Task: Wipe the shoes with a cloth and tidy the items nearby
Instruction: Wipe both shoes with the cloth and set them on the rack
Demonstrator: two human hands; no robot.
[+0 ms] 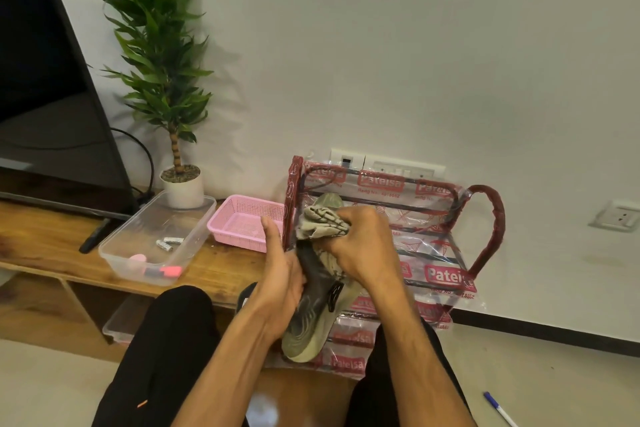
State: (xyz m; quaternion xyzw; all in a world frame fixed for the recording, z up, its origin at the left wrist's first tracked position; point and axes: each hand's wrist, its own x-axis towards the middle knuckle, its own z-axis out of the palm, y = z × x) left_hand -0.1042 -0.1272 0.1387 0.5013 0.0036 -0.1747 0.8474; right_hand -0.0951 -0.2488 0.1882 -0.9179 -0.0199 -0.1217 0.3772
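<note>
Head view puts the olive-grey sneaker at lower centre of the frame, sole toward the camera, in front of the plastic-wrapped red metal shoe rack. The left hand grips the shoe's side, thumb raised. The right hand curls round a crumpled beige patterned cloth, pressing it on the shoe. At left centre, a clear plastic tub and pink mesh basket sit on the wooden bench.

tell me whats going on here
A person holds an olive-grey sports shoe in the left hand and presses a crumpled beige cloth against it with the right hand, in front of a plastic-wrapped red shoe rack. On the wooden bench, a clear plastic tub with batteries sits beside a pink mesh basket. A blue pen lies on the floor.
</note>
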